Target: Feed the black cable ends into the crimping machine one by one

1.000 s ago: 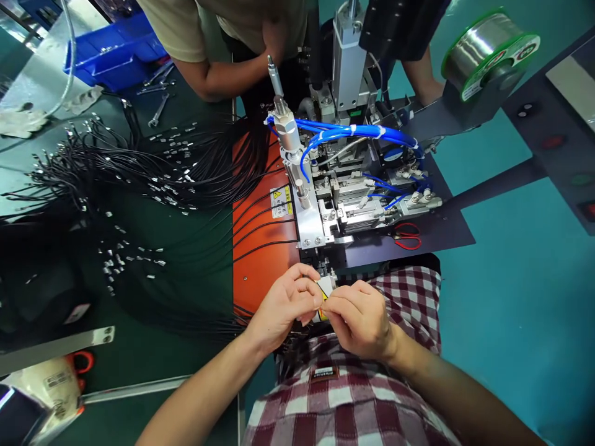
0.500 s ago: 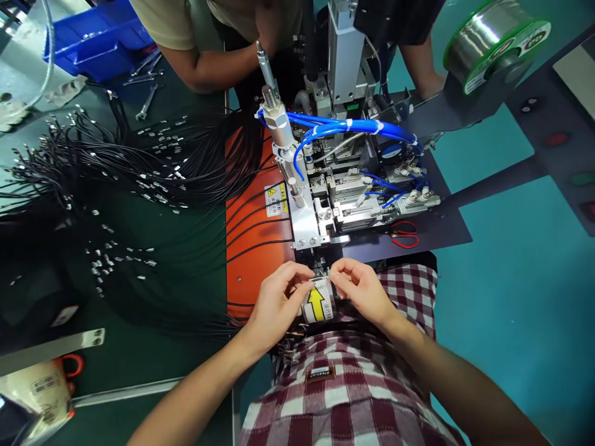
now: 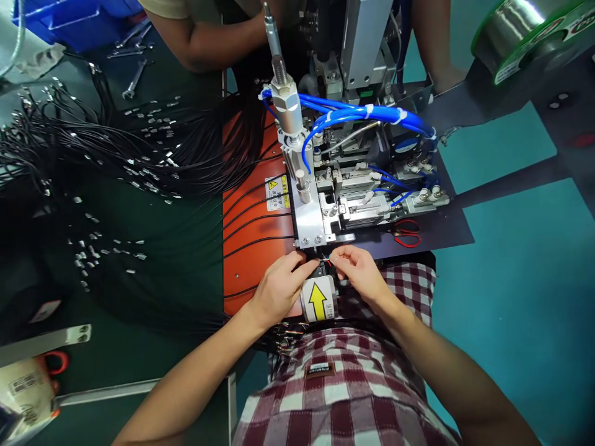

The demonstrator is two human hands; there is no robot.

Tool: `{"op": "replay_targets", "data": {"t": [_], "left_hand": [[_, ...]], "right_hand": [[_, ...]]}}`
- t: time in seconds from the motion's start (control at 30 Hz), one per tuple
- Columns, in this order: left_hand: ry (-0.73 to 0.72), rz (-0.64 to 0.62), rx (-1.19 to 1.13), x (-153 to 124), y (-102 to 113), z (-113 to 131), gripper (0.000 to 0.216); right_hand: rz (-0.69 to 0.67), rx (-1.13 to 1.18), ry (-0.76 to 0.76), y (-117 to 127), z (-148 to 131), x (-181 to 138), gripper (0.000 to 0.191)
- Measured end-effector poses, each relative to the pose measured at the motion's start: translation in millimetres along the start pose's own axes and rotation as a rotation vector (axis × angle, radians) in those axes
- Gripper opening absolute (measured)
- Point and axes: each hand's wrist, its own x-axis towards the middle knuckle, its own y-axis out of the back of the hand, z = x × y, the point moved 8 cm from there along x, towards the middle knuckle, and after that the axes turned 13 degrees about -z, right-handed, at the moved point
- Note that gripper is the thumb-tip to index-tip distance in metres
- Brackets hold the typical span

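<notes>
My left hand (image 3: 284,282) is closed, thumb and forefinger pinched at the end of a black cable (image 3: 242,293) that seems to run under it over the orange plate (image 3: 253,263). Thin coloured wires (image 3: 327,259), one of them red, stick out between the two hands. Fingertips of my right hand (image 3: 357,271) pinch the far ends of these wires. Both hands are just in front of the machine's metal head block (image 3: 309,226). Below them sits a white label with a yellow arrow (image 3: 318,302). The exact grip is partly hidden by the fingers.
Several black cables with metal ends (image 3: 158,167) lie in bundles at left. Red-handled scissors (image 3: 407,234) rest on the machine base. A solder wire spool (image 3: 515,37) stands at upper right. Behind the machine is another person's arm (image 3: 218,46). Wrenches (image 3: 134,80) lie near a blue bin (image 3: 69,25).
Both hands have moved forward with the wires, from above the arrow label to the machine's front edge. The label is now uncovered. The camera view has shifted slightly.
</notes>
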Motion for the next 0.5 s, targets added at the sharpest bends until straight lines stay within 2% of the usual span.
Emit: {"op": "replay_targets", "data": {"t": [0.5], "left_hand": [[-0.002,0.022,0.108,1.1,-0.2,3.5,0.028]], "right_hand": [[0.012,-0.010,-0.040,-0.1,5.5,1.4,0.026]]}}
